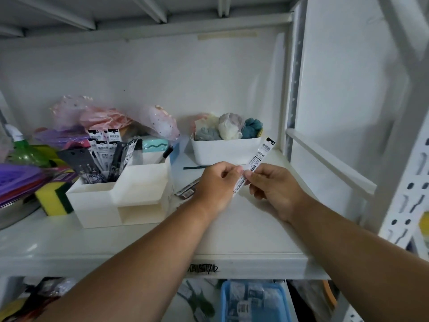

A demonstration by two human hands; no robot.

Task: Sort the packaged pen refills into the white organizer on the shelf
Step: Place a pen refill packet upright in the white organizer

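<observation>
A white packaged pen refill [260, 156] slants up to the right above the shelf. My left hand [216, 184] and my right hand [271, 184] both pinch its lower part. The white organizer [130, 194] stands to the left on the shelf. Several black and white refill packs [104, 154] stand upright in its back left compartment. Another dark refill pack [186, 189] lies flat on the shelf, just left of my left hand.
A white bin [222, 149] of soft coloured items sits behind my hands, a thin dark stick [193, 168] in front of it. Plastic bags, a yellow-green sponge [54, 196] and purple items crowd the left. A shelf upright [294, 89] rises at right. A blue basket [255, 300] sits below.
</observation>
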